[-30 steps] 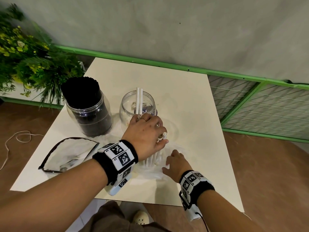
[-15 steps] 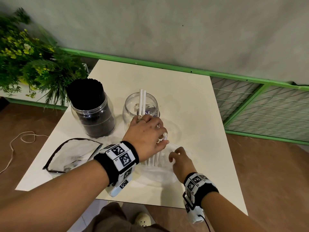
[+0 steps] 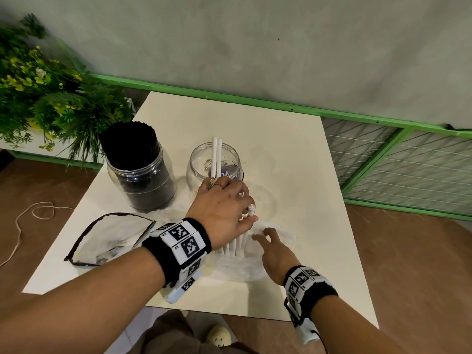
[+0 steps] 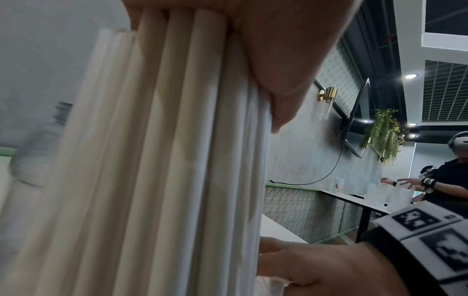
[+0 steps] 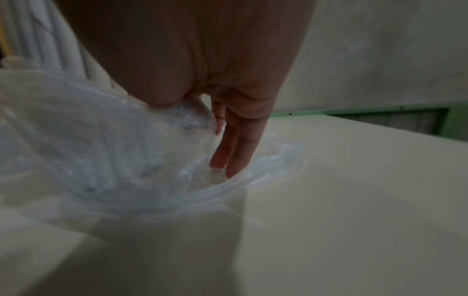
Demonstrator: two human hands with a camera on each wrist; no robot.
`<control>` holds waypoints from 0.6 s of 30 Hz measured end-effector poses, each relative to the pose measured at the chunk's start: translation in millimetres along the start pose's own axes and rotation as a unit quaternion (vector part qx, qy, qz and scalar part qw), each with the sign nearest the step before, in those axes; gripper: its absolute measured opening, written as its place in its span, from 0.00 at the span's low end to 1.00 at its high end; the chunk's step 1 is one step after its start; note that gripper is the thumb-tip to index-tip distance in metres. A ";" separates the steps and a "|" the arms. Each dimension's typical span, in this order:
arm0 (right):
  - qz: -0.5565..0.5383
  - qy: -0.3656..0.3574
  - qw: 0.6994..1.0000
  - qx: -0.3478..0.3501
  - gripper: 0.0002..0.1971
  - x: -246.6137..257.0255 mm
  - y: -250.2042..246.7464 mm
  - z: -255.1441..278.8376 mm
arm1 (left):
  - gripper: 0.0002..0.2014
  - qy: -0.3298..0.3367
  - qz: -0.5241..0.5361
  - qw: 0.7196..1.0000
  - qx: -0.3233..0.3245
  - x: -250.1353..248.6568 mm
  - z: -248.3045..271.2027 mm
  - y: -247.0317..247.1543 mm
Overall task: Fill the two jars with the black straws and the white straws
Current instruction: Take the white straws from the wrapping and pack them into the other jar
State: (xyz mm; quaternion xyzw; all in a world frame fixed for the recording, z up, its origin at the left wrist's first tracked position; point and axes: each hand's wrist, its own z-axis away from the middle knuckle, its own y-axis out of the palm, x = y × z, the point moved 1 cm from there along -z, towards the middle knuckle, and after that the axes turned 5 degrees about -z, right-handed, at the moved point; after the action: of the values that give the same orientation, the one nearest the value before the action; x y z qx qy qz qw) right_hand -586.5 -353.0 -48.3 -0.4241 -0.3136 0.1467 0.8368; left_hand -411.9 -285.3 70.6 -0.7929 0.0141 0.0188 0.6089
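My left hand [image 3: 224, 206] grips an upright bundle of white straws [image 3: 236, 245] whose lower ends stand in a crumpled clear plastic bag [image 3: 240, 267] on the table. Up close, the white straws [image 4: 152, 160] fill the left wrist view under my thumb. Just behind the hand stands a clear jar [image 3: 229, 164] holding two white straws [image 3: 216, 157]. To its left a second jar [image 3: 141, 175] is packed with black straws [image 3: 127, 141]. My right hand [image 3: 273, 251] lies on the bag beside the bundle. Its straight fingers [image 5: 240, 152] press the plastic bag [image 5: 113, 150] down.
An empty clear pouch with black trim [image 3: 109, 238] lies at the front left of the cream table [image 3: 293, 162]. Green plants [image 3: 51, 98] crowd the table's left side. A green-framed mesh rail [image 3: 408, 162] runs behind and to the right. Another person [image 4: 445, 180] works at a far table.
My right hand has slid forward over the bag toward the base of the bundle and its fingers have straightened. The left hand keeps its grip on the white straws in the same spot.
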 end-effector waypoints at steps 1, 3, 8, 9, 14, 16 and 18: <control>-0.002 0.013 1.000 -0.014 0.26 1.6 1.0 -1.0 | 0.18 0.001 -0.001 1.000 0.000 -0.2 -0.1 0.0; 0.047 0.011 0.996 -0.081 0.25 5.6 2.9 -3.5 | 0.18 0.000 0.001 1.000 0.001 0.2 -0.3 0.1; 0.073 -0.045 0.989 -0.121 0.22 13.9 13.9 0.6 | 0.17 -0.007 0.008 1.000 -0.007 2.3 -1.0 0.2; 0.079 -0.032 0.992 -0.098 0.26 11.2 17.3 0.4 | 0.17 -0.006 0.008 1.000 -0.009 2.0 -0.8 0.0; 0.073 0.029 0.995 -0.056 0.49 6.5 22.4 -11.2 | 0.17 0.005 0.012 1.000 -0.020 -1.5 2.0 -2.2; 0.048 0.031 0.996 -0.071 0.47 7.0 21.6 -15.7 | 0.16 0.002 0.018 1.000 -0.023 -0.1 3.9 -2.8; 0.027 0.027 0.996 -0.082 0.41 8.0 20.5 -17.8 | 0.17 -0.006 0.024 1.000 -0.018 3.5 5.0 -3.1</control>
State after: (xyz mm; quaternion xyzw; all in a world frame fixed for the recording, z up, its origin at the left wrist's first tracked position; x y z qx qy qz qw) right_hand -568.4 -347.6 -69.4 -0.5033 -0.2902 0.1317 0.8032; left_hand -408.3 -279.7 72.1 -0.8029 0.0291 0.0389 0.5941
